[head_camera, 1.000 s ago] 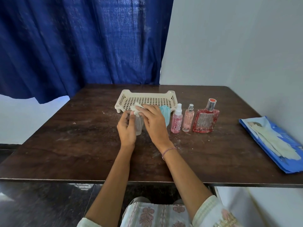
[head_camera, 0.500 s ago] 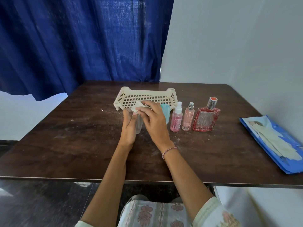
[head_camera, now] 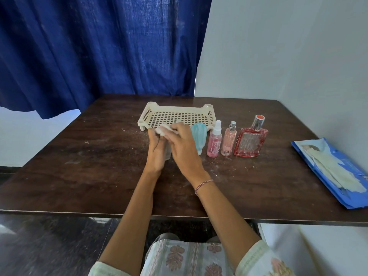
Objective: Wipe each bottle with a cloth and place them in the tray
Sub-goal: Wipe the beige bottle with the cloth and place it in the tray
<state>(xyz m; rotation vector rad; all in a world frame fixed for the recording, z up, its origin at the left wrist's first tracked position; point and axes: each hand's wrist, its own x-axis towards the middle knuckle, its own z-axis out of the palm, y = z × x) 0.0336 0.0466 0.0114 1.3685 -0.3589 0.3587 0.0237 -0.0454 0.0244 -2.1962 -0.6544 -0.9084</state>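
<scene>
Tray [head_camera: 211, 112] seemingly unobstructed; teal bottle [head_camera: 198, 136] crowds its near-right corner.

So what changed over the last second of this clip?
Little. The right hand worked the white cloth from the top of the clear bottle toward its left side; the left hand kept holding the bottle upright on the table. The cream tray remains empty, and the teal bottle, two pink spray bottles and red perfume bottle stayed put.
</scene>
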